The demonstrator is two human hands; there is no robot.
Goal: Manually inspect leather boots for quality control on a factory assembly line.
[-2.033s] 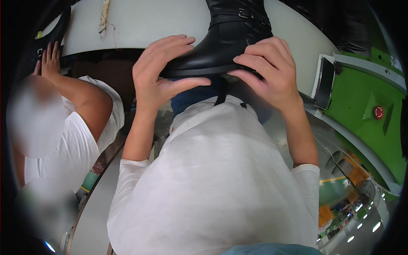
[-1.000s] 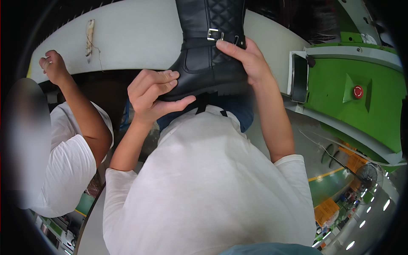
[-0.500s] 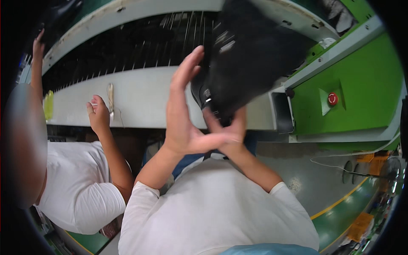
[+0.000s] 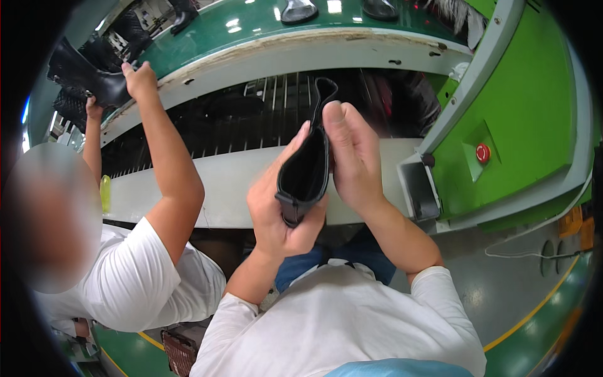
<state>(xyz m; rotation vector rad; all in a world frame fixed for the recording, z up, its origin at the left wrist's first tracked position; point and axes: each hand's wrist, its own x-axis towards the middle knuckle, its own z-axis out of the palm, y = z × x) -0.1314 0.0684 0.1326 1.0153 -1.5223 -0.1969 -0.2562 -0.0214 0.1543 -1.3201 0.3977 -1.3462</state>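
A tall black boot is held up in front of me, its open top facing me. My left hand cups it from the left and below. My right hand presses flat against its right side, thumb up at the rim. A pull loop sticks up from the boot's top. Below are my white shirt and blue trousers.
A person in a white shirt at my left reaches up and holds a black boot on the upper green conveyor. More boots lie on that belt. A white ledge runs in front; a green machine housing with a red button stands right.
I have lifted the boot off the ledge and turned it upright so its open top faces me. My view has tilted up to the conveyor. The neighbour's arm has risen to the upper belt.
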